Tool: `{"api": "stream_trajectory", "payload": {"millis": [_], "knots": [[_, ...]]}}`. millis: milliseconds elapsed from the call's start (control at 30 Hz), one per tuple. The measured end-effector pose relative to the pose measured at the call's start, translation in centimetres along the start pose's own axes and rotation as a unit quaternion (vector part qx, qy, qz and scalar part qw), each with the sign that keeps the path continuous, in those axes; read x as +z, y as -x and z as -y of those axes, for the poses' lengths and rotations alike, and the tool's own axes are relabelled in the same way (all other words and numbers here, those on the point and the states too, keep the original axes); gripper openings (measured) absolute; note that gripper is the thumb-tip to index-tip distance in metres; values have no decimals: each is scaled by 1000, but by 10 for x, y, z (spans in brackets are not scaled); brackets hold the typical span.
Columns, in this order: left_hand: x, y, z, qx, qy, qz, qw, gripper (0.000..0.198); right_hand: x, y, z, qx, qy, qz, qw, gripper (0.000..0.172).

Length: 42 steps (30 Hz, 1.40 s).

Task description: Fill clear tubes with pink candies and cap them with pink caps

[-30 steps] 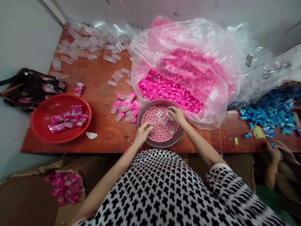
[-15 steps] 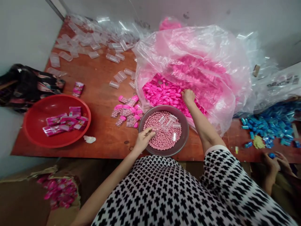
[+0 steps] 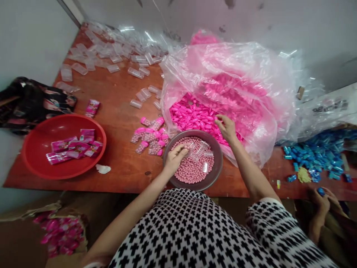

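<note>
My left hand [image 3: 175, 159] is over the left side of a grey bowl [image 3: 219, 163] of small pink balls [image 3: 192, 173]. Its thumb and fingers pinch a small clear plastic container [image 3: 190, 146], partly hidden by the fingers. Several more clear containers [image 3: 205, 167] lie on the balls. My right hand [image 3: 227, 128] is above the mouth of a large clear bag [image 3: 259, 56] full of bright pink plastic caps [image 3: 192, 115]. Its fingertips are closed on what looks like one pink cap [image 3: 215, 118]. Left of the bowl lie several ball-filled containers with pink caps [image 3: 150, 136].
A red bowl [image 3: 64, 173] with pink packets [image 3: 68, 147] stands left, near a dark patterned cloth [image 3: 55, 100]. Clear containers [image 3: 111, 56] spread across the back left. Blue pieces [image 3: 320, 152] lie right, where a person's hands [image 3: 325, 201] hold something blue. A carton of pink packets [image 3: 63, 234] sits below.
My right hand has lifted a little out of the pink caps, its fingertips now turned toward the left. My left hand has shifted slightly right over the bowl, still pinching the clear container.
</note>
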<state>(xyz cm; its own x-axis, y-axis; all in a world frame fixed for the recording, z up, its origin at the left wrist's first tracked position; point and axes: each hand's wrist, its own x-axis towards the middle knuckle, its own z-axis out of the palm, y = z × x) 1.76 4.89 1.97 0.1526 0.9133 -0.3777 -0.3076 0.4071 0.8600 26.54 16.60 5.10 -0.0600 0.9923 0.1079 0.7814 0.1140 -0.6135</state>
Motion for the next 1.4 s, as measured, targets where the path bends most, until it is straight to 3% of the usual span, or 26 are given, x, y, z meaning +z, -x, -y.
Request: {"api": "stream_trajectory", "payload": {"millis": [100, 200, 333, 433, 533, 700, 933, 1267, 1400], "knots": [[22, -10, -6, 6, 53, 15, 998, 50, 0, 38, 36, -17, -146, 64, 987, 31], [41, -12, -11, 8, 83, 30, 996, 48, 9, 68, 61, -51, -157, 75, 983, 30], [53, -6, -14, 18, 83, 38, 996, 44, 14, 92, 66, -106, -100, 12, 989, 34], [56, 0, -13, 28, 65, 59, 996, 43, 5, 97, 57, -138, -88, 21, 986, 34], [57, 5, -14, 57, -1, 80, 995, 42, -12, 96, 51, -154, -90, 27, 984, 32], [52, 12, -16, 151, -170, 65, 972, 30, -37, 93, 61, -154, -92, 34, 983, 34], [43, 18, -19, 261, -273, 58, 924, 26, -31, 99, 72, -219, -57, 107, 968, 30], [32, 22, -19, 259, -303, 79, 914, 23, -18, 113, 76, -234, -15, 134, 963, 26], [28, 23, -16, 226, -237, 71, 942, 27, -14, 112, 77, -169, -123, 133, 969, 28]]}}
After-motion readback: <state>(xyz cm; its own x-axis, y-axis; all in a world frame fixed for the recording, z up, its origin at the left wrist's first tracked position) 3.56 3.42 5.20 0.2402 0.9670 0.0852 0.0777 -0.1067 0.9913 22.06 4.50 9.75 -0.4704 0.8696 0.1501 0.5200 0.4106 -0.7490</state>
